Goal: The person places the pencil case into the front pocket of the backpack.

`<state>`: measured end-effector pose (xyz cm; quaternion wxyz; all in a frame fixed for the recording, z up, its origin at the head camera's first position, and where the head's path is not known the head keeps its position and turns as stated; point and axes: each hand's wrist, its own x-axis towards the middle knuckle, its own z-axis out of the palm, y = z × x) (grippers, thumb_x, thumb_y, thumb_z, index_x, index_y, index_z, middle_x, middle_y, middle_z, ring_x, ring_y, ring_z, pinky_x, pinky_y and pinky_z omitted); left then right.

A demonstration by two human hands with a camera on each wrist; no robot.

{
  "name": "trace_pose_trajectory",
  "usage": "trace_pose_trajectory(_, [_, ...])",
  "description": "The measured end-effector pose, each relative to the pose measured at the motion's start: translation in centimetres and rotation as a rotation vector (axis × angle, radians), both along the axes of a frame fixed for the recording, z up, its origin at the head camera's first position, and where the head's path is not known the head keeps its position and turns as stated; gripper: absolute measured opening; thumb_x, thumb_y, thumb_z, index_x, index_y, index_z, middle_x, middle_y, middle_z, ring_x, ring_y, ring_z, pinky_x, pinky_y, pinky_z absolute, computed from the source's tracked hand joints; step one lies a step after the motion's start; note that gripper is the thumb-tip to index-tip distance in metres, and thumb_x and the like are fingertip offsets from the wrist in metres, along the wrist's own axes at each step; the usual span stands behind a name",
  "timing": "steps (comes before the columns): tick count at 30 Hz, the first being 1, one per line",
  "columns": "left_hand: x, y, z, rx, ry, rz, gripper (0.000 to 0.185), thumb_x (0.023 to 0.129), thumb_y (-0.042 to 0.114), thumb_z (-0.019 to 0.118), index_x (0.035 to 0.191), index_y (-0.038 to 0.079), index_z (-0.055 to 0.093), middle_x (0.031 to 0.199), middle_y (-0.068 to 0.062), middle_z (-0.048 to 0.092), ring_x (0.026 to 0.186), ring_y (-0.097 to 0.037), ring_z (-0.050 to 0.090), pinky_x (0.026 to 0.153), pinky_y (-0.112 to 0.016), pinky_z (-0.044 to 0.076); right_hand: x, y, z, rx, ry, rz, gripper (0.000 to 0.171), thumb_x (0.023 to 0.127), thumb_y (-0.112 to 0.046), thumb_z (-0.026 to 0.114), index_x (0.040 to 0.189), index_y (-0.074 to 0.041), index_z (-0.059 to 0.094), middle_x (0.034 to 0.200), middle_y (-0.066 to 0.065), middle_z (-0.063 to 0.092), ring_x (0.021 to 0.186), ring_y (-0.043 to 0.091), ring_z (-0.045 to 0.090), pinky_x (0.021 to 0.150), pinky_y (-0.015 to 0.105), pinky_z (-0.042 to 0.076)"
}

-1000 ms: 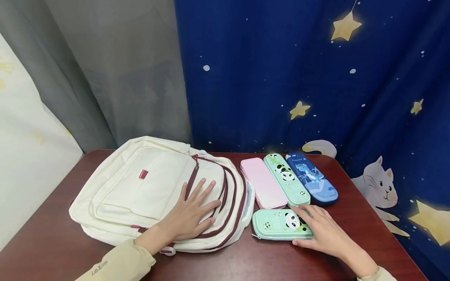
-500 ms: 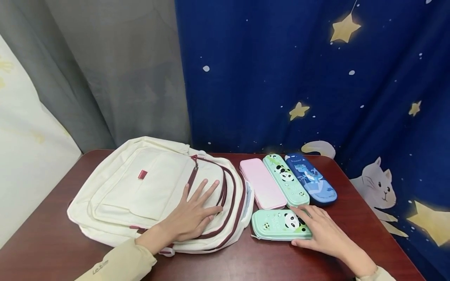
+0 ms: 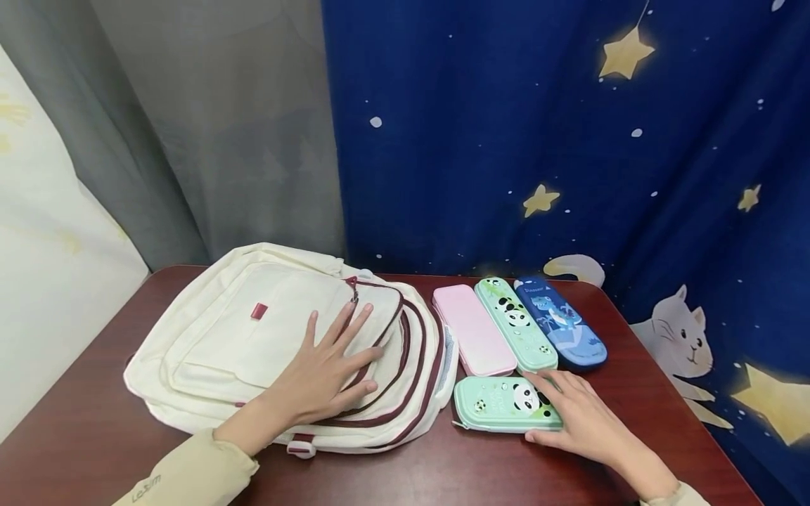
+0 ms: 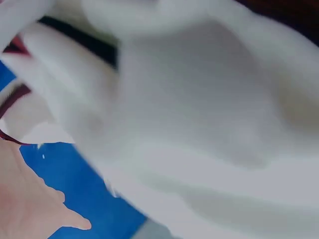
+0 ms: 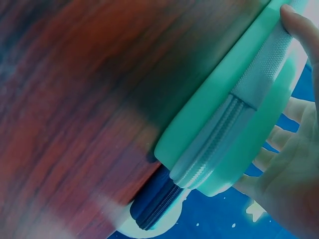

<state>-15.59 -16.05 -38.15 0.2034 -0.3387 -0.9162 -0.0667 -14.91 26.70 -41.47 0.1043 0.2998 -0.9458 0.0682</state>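
Packing not begun, I judge: left hand (image 3: pixel 323 372) flat, fingers spread on backpack (image 3: pixel 253 337), seemingly zipped; right hand (image 3: pixel 585 414) clasps panda case (image 3: pixel 500 404) at counter's (image 3: pixel 95 436) 5 o'clock.

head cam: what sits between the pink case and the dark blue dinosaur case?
One long mint-green panda pencil case, lying lengthwise between the flat pink rectangular case and the dark blue dinosaur case, close beside both. Only the head view shows it.

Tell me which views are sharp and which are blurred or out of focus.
Head view: sharp and evenly lit, left hand on the white backpack, right hand on the near green panda pencil case. Left wrist view: backpack fabric too close, a soft white blur. Right wrist view: the case's zipper edge fairly crisp, red-brown table smeared.
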Motion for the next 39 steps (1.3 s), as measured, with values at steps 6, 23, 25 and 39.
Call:
trace_pose_trajectory(6, [0.4,-2.3,1.1,0.022,0.013,0.05,0.054,0.09,0.062,0.039,0.129,0.029,0.056,0.156,-0.006,0.004,0.14,-0.031,0.0,0.096,-0.071,0.006,0.2,-0.2,0.1,0.001,-0.047,-0.034,0.084,0.069,-0.065,0.068,0.131,-0.011,0.053,0.122,0.01,0.051,0.114,0.032,0.045,0.092,0.055,0.032])
trace_pose_trajectory(23, [1.9,-8.2,1.0,0.063,-0.017,0.179,0.056,0.086,0.056,0.053,0.138,0.036,0.044,0.155,-0.007,0.008,0.139,-0.033,0.004,0.098,-0.068,0.001,0.4,-0.3,0.3,0.007,-0.038,-0.034,0.084,0.068,-0.064,0.069,0.131,-0.011,0.053,0.12,0.009,0.052,0.112,0.03,0.046,0.091,0.054,0.033])
trace_pose_trajectory(25, [2.2,-8.9,0.8,0.066,-0.031,0.198,0.057,0.086,0.055,0.054,0.139,0.037,0.042,0.155,-0.006,0.008,0.14,-0.032,0.002,0.099,-0.068,-0.001,0.4,-0.4,0.3,0.007,-0.04,-0.032,0.084,0.069,-0.065,0.069,0.132,-0.012,0.053,0.12,0.009,0.052,0.112,0.031,0.046,0.091,0.054,0.033])
trace_pose_trajectory(39, [2.6,-12.5,-1.2,0.044,-0.064,0.288,0.056,0.087,0.054,0.053,0.138,0.032,0.044,0.149,-0.012,0.028,0.137,-0.038,0.013,0.096,-0.071,0.002,0.4,-0.3,0.2,0.005,-0.041,-0.028,0.085,0.068,-0.064,0.069,0.133,-0.013,0.051,0.121,0.01,0.051,0.113,0.033,0.045,0.091,0.055,0.032])
